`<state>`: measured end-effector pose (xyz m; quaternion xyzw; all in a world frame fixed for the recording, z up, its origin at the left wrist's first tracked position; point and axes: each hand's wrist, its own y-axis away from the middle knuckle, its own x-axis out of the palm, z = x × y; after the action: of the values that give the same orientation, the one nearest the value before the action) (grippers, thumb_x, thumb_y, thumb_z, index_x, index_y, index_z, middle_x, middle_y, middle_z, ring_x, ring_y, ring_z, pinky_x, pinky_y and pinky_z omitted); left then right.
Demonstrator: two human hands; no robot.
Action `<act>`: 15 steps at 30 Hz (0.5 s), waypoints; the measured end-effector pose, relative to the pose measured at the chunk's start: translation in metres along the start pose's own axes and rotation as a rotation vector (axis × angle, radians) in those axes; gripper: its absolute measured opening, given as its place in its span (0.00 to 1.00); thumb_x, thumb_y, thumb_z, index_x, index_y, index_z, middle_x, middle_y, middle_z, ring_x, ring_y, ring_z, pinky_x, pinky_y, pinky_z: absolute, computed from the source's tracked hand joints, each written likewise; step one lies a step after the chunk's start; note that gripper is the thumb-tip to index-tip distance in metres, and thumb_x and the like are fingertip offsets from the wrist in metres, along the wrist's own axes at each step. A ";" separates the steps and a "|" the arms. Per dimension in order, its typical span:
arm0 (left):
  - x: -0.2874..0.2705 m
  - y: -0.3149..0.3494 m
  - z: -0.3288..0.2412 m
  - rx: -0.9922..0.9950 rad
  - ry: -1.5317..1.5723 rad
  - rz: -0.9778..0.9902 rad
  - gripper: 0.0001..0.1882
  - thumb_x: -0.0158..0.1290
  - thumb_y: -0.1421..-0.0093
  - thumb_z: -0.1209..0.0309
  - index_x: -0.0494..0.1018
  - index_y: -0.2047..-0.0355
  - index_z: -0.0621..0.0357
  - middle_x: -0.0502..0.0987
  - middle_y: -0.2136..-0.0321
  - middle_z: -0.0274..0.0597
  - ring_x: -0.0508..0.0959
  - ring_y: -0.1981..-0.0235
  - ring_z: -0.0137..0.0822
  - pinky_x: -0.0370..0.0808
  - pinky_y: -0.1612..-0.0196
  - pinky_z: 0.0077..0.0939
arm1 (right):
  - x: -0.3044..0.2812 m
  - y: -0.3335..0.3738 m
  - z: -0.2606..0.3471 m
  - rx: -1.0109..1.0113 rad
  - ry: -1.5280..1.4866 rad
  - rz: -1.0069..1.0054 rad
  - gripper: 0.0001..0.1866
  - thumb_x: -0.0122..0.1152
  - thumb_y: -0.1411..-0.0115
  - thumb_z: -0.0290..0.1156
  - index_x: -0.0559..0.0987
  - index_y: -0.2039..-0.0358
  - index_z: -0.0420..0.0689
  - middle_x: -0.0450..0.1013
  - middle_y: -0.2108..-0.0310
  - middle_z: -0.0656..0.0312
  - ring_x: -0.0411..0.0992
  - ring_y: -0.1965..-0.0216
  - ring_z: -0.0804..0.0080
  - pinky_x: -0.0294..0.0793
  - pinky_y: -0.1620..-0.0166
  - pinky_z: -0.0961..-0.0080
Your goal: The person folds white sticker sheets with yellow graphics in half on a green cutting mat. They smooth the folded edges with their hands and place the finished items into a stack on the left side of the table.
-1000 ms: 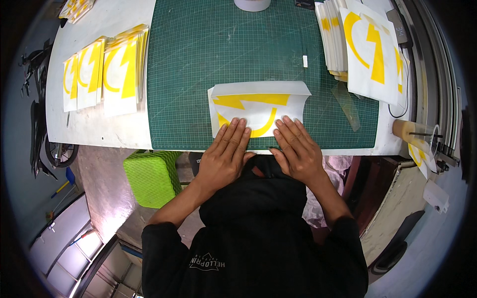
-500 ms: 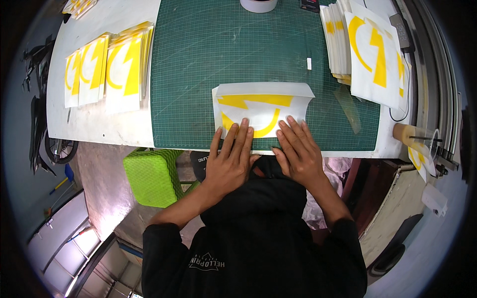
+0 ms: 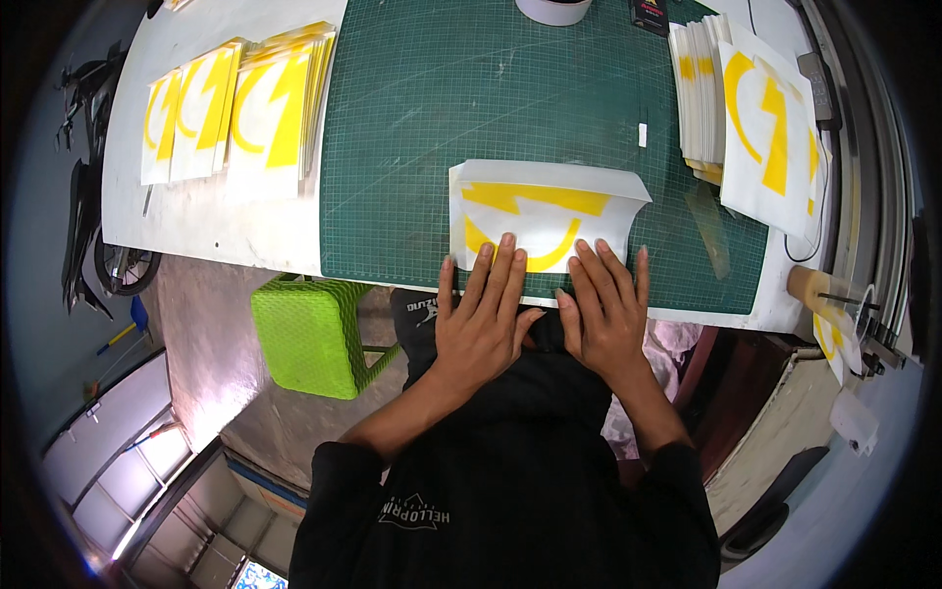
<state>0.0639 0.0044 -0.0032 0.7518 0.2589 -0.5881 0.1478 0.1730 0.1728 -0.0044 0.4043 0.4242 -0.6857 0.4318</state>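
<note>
Your left hand (image 3: pixel 480 329) & right hand (image 3: pixel 610 322) are palm-down w/ fingers fanned, tips on the near part of the white paper-like sheet w/ yellow bolt & arc shapes (image 3: pixel 549 218); neither's pinching anything. Sheet's at the near edge of the dark green gridded cutting mat (image 3: pixel 471 103). Vs. a sec ago, your fingers have spread, esp. the little ones; sheet's pos. on the mat is abt the same. Prob. means your hold covers more width, but the far strip's R corner looks lifted, so prob. not flat.
</note>
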 end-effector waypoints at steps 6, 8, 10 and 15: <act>0.004 -0.006 -0.005 -0.040 -0.003 -0.043 0.30 0.46 0.27 0.49 0.70 0.30 0.50 0.68 0.30 0.43 0.65 0.29 0.43 0.47 0.25 0.64 | 0.007 -0.008 0.013 0.061 0.074 0.010 0.25 0.64 0.36 0.43 0.81 0.39 0.54 0.71 0.40 0.54 0.64 0.34 0.53 0.46 0.28 0.26; 0.006 -0.008 -0.006 -0.049 -0.018 -0.066 0.29 0.44 0.26 0.50 0.70 0.31 0.47 0.69 0.31 0.44 0.66 0.31 0.43 0.46 0.26 0.66 | 0.011 -0.008 0.015 0.080 0.105 0.023 0.26 0.64 0.36 0.44 0.80 0.37 0.61 0.69 0.41 0.56 0.63 0.34 0.54 0.43 0.29 0.23; 0.008 -0.009 -0.007 -0.056 -0.021 -0.059 0.28 0.44 0.26 0.50 0.71 0.31 0.45 0.69 0.31 0.42 0.67 0.31 0.43 0.45 0.25 0.66 | 0.015 -0.007 0.014 0.077 0.114 0.002 0.26 0.64 0.36 0.45 0.80 0.37 0.62 0.69 0.41 0.57 0.63 0.34 0.55 0.41 0.29 0.22; 0.009 -0.004 0.008 -0.042 -0.069 -0.058 0.29 0.45 0.26 0.51 0.68 0.30 0.46 0.67 0.30 0.42 0.64 0.30 0.46 0.39 0.25 0.70 | 0.011 -0.002 0.007 0.130 0.142 -0.012 0.24 0.63 0.35 0.44 0.81 0.38 0.61 0.69 0.42 0.55 0.63 0.34 0.52 0.35 0.28 0.22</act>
<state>0.0570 0.0051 -0.0138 0.7201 0.2875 -0.6121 0.1553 0.1664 0.1640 -0.0121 0.4766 0.4109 -0.6837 0.3694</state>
